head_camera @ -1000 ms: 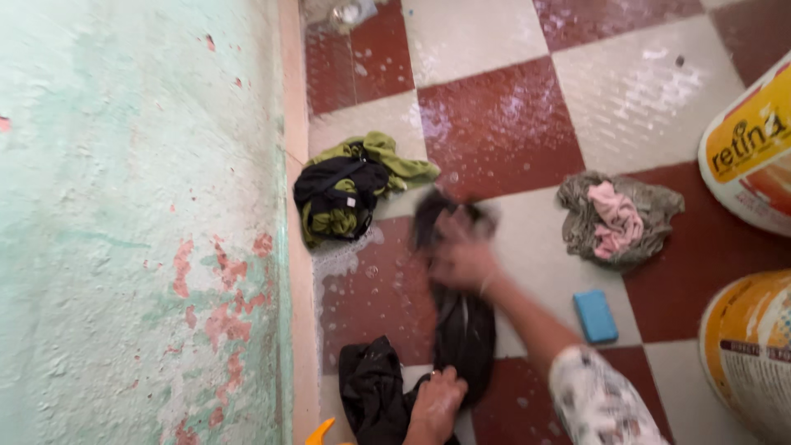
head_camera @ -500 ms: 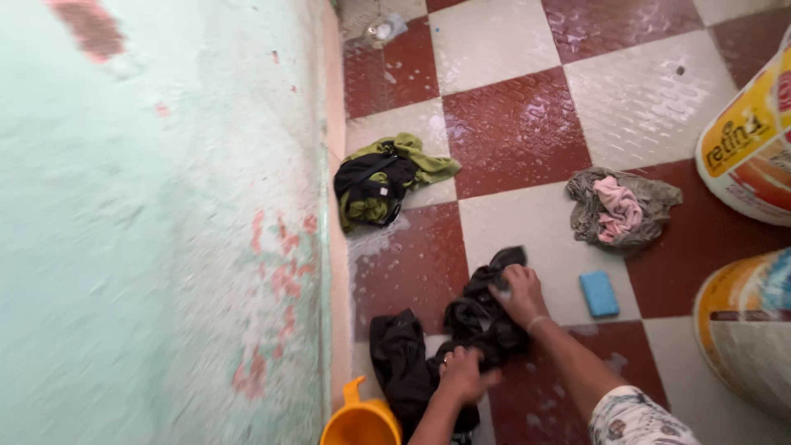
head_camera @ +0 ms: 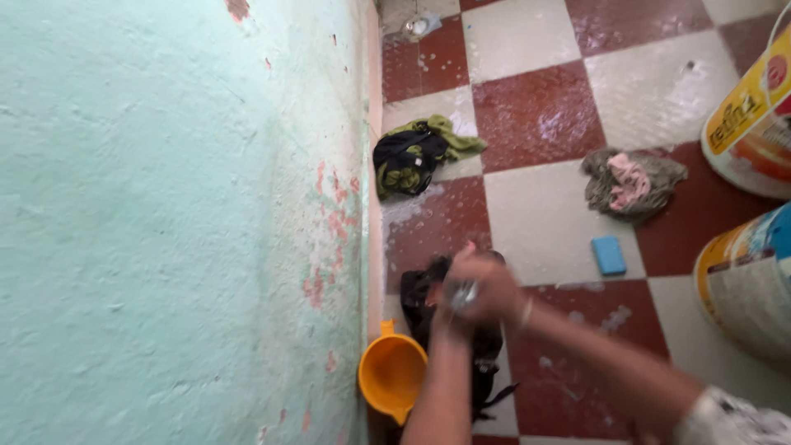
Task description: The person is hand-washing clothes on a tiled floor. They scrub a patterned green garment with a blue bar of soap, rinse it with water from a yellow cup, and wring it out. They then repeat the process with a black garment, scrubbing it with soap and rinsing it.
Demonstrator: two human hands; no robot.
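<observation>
both hands meet low over the wet checkered floor [head_camera: 535,222], close to the foot of the green wall [head_camera: 165,206]. the left hand [head_camera: 451,306] and the right hand [head_camera: 486,288] are pressed together over a dark garment [head_camera: 422,297], which lies bunched on the tiles right under them, its lower end trailing toward the bottom of the view. the hands look bunched around the cloth, as one would to scrub or wring it, and foam on the tiles fits that. motion blur smears them, though, so i cannot tell whether the fingers are clenched on the fabric or only pressing it down, and something pale and shiny between them is too blurred to name.

an orange jug [head_camera: 391,377] stands just beside the garment against the wall, within easy reach. a blue soap bar [head_camera: 609,255] lies apart on a white tile. a green and black heap of clothes [head_camera: 412,155] sits by the wall further off, and a grey and pink heap [head_camera: 633,183] lies well to the right, perhaps sorted piles. two large buckets [head_camera: 746,280] are cut off by the right edge. the right sleeve is cropped at the corner.
</observation>
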